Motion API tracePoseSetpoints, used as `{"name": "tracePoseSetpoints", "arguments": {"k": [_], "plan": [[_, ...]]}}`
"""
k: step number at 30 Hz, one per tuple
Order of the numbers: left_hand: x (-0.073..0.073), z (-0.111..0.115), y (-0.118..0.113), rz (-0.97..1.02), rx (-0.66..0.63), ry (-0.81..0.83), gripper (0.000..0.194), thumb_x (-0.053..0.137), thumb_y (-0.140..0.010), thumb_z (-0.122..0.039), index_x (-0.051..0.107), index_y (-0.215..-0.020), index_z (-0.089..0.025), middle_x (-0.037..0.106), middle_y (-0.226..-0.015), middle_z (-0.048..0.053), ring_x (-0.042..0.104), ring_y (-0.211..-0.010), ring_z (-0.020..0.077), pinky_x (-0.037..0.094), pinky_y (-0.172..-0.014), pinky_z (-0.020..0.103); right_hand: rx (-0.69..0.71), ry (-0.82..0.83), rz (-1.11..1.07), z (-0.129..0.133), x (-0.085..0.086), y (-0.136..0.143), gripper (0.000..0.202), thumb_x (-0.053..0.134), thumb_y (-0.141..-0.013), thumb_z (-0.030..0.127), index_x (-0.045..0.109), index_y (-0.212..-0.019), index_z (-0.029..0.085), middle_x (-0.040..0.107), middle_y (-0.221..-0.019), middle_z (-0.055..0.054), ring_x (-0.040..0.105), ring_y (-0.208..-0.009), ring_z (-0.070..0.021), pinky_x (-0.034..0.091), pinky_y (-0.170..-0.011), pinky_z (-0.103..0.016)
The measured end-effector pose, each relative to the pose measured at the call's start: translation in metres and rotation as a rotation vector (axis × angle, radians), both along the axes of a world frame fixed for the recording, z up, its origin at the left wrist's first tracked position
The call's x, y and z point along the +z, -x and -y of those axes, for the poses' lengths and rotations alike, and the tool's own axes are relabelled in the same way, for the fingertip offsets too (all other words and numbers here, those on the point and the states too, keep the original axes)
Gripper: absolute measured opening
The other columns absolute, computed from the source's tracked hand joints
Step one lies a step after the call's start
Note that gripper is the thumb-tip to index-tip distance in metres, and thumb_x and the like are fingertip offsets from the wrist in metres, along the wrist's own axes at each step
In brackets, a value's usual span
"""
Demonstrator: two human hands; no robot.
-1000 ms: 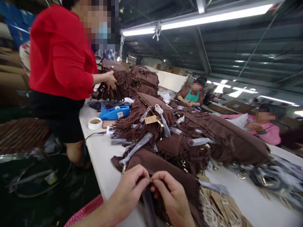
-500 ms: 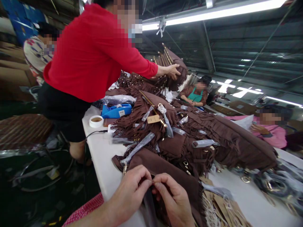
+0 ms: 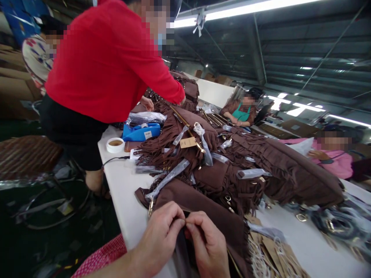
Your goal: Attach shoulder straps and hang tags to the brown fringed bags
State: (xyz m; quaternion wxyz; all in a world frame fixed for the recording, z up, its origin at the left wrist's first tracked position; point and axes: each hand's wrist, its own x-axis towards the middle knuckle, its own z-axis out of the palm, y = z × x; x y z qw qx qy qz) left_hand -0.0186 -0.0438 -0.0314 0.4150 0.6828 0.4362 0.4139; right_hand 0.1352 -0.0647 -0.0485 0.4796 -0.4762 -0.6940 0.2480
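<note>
Left hand [image 3: 160, 239] and right hand [image 3: 211, 244] pinched tight, almost touching, what they hold unclear, over brown bag [image 3: 188, 196]

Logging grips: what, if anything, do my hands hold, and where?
Left hand and right hand pinch something by the brown bag; fingers hide what and which part.

A blue tape dispenser [image 3: 137, 133] rests near the left edge of the white table [image 3: 117, 185]. A round white roll [image 3: 115, 149] lies just beside it; a black cable [image 3: 114, 158] crosses the table edge below. A co-worker in red [image 3: 95, 65] leans over the table. Cardboard boxes [image 3: 13, 94] stand at far left. A lit tube lamp [image 3: 255, 10] spans overhead.
</note>
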Motion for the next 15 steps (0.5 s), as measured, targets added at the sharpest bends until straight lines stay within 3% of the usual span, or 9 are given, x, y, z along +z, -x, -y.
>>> {"name": "tracePoseSetpoints", "arguments": {"k": [4,9,15], "plan": [[-0.003,0.001,-0.002,0.047,0.046,0.050,0.018,0.046,-0.085,-0.023,0.054,-0.070,-0.018,0.056,-0.069,0.001,0.052,-0.068,0.0162,0.037,-0.064,0.027,-0.008,-0.070,0.012,-0.001,0.000,0.005,0.018,0.051,-0.093,0.014,0.060,-0.080,0.022,0.059,-0.073,0.002,0.056,-0.065,-0.0115,0.045,-0.062,-0.020],[-0.007,0.000,-0.003,0.197,0.013,0.246,0.015,0.049,-0.079,-0.028,0.056,-0.070,-0.017,0.054,-0.061,-0.001,0.053,-0.060,0.0148,0.039,-0.058,0.025,0.021,-0.120,0.006,-0.002,0.000,0.008,0.020,0.052,-0.092,0.011,0.061,-0.077,0.021,0.059,-0.072,0.002,0.057,-0.065,-0.0107,0.044,-0.062,-0.019],[-0.018,-0.003,-0.007,0.340,-0.013,0.415,0.014,0.052,-0.071,-0.031,0.054,-0.072,-0.016,0.054,-0.052,-0.002,0.043,-0.046,0.0101,0.030,-0.046,0.021,0.021,-0.097,-0.036,-0.003,-0.007,0.010,0.021,0.054,-0.092,0.013,0.060,-0.074,0.021,0.058,-0.071,0.004,0.056,-0.065,-0.0098,0.045,-0.063,-0.018]]}}
